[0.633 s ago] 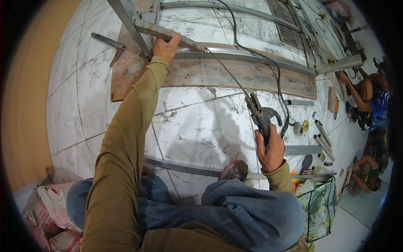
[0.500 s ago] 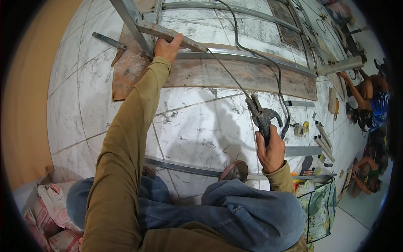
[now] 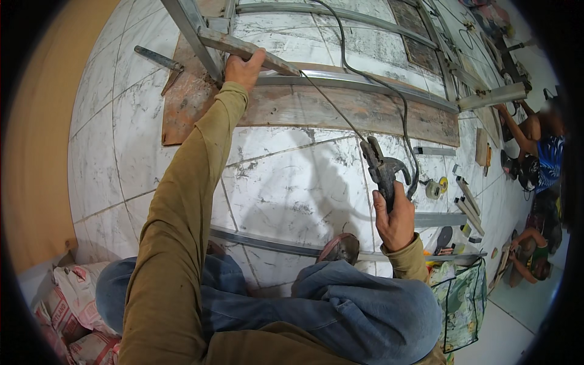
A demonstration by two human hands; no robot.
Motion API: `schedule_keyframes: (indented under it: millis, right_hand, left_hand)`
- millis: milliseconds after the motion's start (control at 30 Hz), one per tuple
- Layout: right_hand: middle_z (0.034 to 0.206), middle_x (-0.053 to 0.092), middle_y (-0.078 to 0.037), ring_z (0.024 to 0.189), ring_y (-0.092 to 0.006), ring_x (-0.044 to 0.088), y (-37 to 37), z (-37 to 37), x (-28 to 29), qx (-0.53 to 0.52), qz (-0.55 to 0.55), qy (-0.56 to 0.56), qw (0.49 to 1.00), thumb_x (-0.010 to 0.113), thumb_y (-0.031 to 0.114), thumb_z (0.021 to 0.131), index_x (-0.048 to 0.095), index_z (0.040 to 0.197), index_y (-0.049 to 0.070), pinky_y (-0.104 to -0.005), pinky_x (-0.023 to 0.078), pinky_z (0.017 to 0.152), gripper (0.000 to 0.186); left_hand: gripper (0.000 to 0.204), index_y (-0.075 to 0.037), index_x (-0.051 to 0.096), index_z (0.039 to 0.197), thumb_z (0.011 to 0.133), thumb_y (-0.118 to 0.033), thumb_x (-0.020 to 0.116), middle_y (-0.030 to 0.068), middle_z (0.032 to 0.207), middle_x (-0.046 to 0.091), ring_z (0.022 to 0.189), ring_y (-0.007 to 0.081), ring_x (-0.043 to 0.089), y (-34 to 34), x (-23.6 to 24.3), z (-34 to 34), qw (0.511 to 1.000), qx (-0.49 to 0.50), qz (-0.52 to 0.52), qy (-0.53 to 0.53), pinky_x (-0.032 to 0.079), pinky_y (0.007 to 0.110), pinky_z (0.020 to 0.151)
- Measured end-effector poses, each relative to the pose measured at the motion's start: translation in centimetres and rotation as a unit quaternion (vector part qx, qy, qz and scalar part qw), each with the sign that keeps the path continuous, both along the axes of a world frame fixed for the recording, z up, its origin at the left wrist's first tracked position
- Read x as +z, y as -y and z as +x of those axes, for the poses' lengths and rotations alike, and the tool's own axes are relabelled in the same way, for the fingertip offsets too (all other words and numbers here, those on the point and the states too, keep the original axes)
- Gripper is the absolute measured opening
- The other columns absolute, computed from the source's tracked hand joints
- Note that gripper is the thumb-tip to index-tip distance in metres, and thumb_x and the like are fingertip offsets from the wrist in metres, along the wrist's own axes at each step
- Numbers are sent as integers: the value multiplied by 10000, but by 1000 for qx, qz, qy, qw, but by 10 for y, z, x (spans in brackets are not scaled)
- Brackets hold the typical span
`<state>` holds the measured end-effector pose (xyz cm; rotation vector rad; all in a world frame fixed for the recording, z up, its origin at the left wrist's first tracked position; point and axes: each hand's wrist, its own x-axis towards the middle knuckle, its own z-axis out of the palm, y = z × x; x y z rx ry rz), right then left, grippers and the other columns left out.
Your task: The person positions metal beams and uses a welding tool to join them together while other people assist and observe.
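Observation:
My left hand [image 3: 244, 70] is wrapped round a short metal tube [image 3: 274, 61] near a corner of the metal frame [image 3: 365, 83]. In my right hand [image 3: 396, 219] is a black welding electrode holder [image 3: 381, 173], its fingers closed round the handle. A long thin welding rod [image 3: 334, 107] runs from the holder's jaws up to the right end of the short tube; whether the tip touches I cannot tell. The black cable [image 3: 406, 121] loops from the holder over the frame. Under the frame's near bar lies a stained wooden board [image 3: 340, 109].
A chipping hammer [image 3: 159, 59] lies left of the frame corner. Tape rolls [image 3: 433, 188] and metal offcuts [image 3: 469, 213] lie to the right. A loose metal bar [image 3: 274, 241] crosses near my feet. Cement bags [image 3: 67, 310] are at lower left. Two people [image 3: 538, 140] crouch at far right.
My right hand with the electrode holder has shifted slightly right. My left hand stays on the short tube.

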<state>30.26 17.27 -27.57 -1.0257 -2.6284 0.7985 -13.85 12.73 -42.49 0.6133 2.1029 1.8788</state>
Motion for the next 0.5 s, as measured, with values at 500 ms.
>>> schedule_keyframes:
  millis: [500]
  right_hand:
    - [695,603,-265,616,-472,599,-11,-6,18,7,-42,7,999,636,235,990,526,1092,-31,-483,446,544,306]
  left_hand:
    - [572,89,681,1080,819,-414,756,216,1072,716,987,305,676,-2,-12,-9,1000,0,-15,-10,505,377,904]
